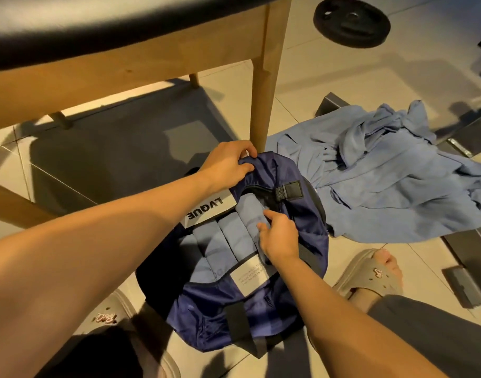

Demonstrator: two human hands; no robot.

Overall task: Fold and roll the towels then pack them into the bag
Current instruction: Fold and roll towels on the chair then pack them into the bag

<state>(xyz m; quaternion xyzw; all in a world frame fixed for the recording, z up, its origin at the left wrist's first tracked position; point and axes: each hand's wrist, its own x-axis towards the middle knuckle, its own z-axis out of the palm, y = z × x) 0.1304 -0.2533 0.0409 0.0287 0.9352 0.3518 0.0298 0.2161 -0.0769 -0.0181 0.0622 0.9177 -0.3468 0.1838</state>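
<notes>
A navy blue bag lies open on the tiled floor between my feet. Several rolled light-blue towels lie side by side inside it. My left hand grips the far rim of the bag and holds it open. My right hand reaches into the opening, its fingers closed on the rightmost rolled towel. A loose pile of unfolded light-blue towels is spread on the floor to the right of the bag.
A wooden table leg stands just behind the bag, under a dark-topped table. A black weight plate lies at the back right. Grey metal pieces lie on the floor at right. My slippers flank the bag.
</notes>
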